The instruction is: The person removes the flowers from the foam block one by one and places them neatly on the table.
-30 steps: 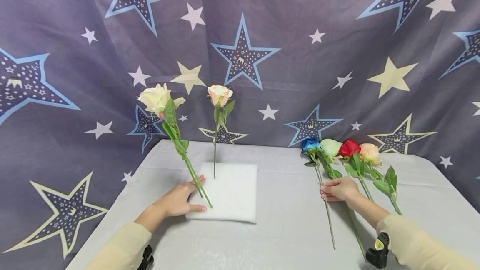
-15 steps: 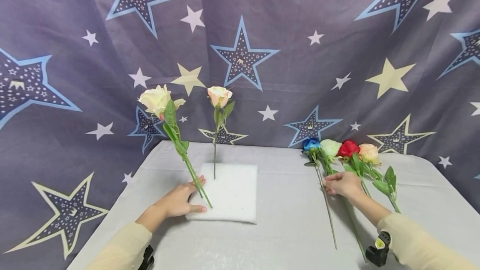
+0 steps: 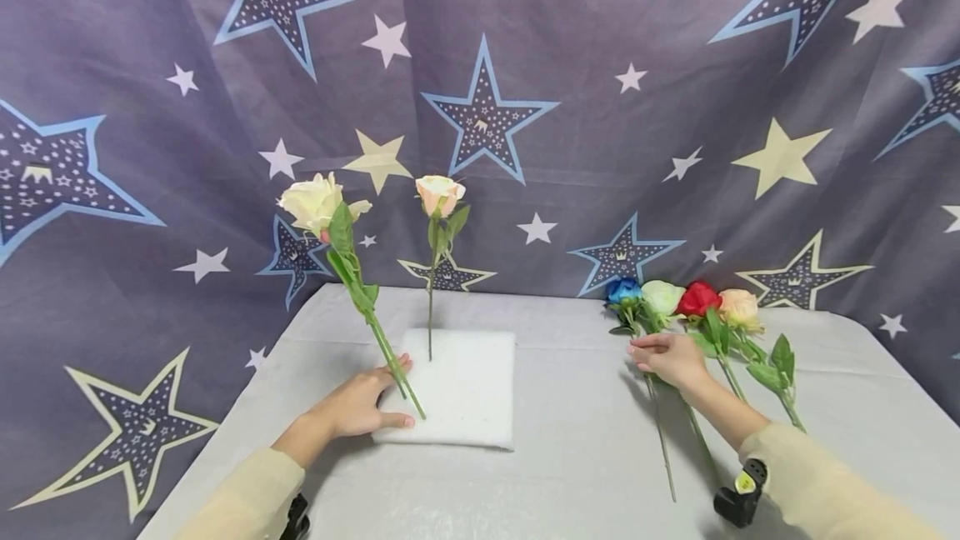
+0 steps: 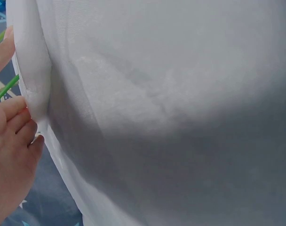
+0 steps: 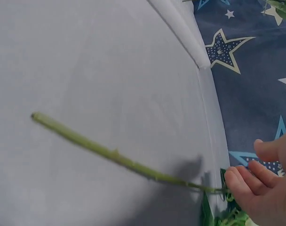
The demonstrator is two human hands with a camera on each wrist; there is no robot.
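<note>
Lower left of center, our left hand lies flat, fingers straight, on the foam beside the cream rose. At right, our right hand rests relaxed on the stems lying on the counter, gripping nothing.

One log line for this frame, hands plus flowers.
left hand: rests on foam block, open | right hand: over blue rose stem, grip unclear | standing in foam: cream rose, peach rose

Bare table lies open between the white foam block near its left edge and four roses lying toward its right edge.
</note>
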